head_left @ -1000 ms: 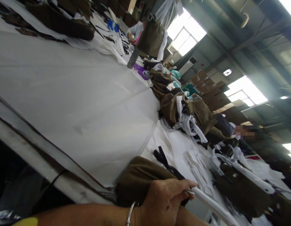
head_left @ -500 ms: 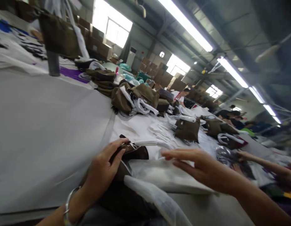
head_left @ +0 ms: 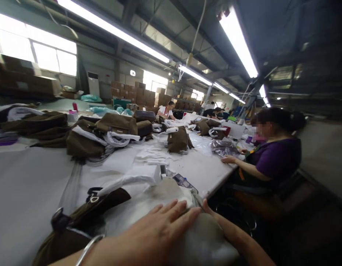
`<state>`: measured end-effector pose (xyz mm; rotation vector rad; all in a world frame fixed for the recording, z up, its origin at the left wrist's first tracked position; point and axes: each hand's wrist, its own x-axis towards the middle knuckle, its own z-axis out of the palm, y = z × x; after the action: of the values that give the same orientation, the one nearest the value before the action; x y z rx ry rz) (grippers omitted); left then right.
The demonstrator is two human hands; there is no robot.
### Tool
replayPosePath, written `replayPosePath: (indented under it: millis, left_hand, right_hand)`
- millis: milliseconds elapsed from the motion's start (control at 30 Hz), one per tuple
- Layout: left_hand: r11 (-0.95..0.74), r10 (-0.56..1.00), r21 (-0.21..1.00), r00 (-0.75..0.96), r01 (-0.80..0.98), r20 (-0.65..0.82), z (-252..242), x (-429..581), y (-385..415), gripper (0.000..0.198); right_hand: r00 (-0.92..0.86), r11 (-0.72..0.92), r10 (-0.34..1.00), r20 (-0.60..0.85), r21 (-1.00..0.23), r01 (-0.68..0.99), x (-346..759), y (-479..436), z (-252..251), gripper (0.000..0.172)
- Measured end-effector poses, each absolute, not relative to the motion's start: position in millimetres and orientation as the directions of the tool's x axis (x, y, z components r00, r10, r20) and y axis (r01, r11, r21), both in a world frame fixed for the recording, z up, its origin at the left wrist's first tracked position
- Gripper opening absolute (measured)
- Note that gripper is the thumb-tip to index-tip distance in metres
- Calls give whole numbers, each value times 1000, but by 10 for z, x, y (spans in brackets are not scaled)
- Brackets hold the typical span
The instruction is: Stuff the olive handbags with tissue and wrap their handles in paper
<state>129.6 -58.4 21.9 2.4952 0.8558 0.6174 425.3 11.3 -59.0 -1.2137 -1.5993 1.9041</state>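
Head view: left grip (head_left: 156, 229) spread flat on rounded, filmy wrapping (head_left: 202, 240); right grip's (head_left: 225, 223) closure unclear.

Of the wearer's own, I count one left hand (head_left: 159, 227) and one right hand (head_left: 222, 220). There is one bracelet (head_left: 89, 249). On the near left is one bag (head_left: 73, 218), and in the middle is one phone (head_left: 184, 181). On the right sits one co-worker (head_left: 278, 159). Farther away are several more bags (head_left: 117, 125), but they overlap, so their exact number cannot be told. Far behind are at least three windows (head_left: 14, 42), at least four lamps (head_left: 239, 40) and many boxes (head_left: 144, 96).
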Motion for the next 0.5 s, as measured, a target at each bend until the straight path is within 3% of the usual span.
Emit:
replayPosePath:
  millis: [200, 267, 333, 400, 500]
  left_hand:
    - [-684, 656, 440, 755, 582, 22, 109, 1611, -284, 128]
    - [-693, 698, 360, 707, 624, 118, -84, 1619, -185, 130]
    - [-700, 714, 288, 634, 654, 296, -259, 1543, -102, 110]
    - [-704, 696, 262, 565, 660, 443, -360, 1400, -34, 93]
    - [-686, 681, 284, 455, 669, 573, -353, 1143, 51, 84]
  right_hand:
    - [-555, -173, 818, -154, -985, 18, 4021, 126, -530, 90]
    - [-501, -104, 862, -70, -994, -40, 3889, 71, -373, 91]
    - [-443, 0, 896, 22, -999, -51, 3771, -19, -201, 88]
    - [-415, 144, 901, 131, -990, 1, 3733, -89, -66, 84]
    - [-288, 390, 897, 334, -906, 164, 3836, -99, -41, 67]
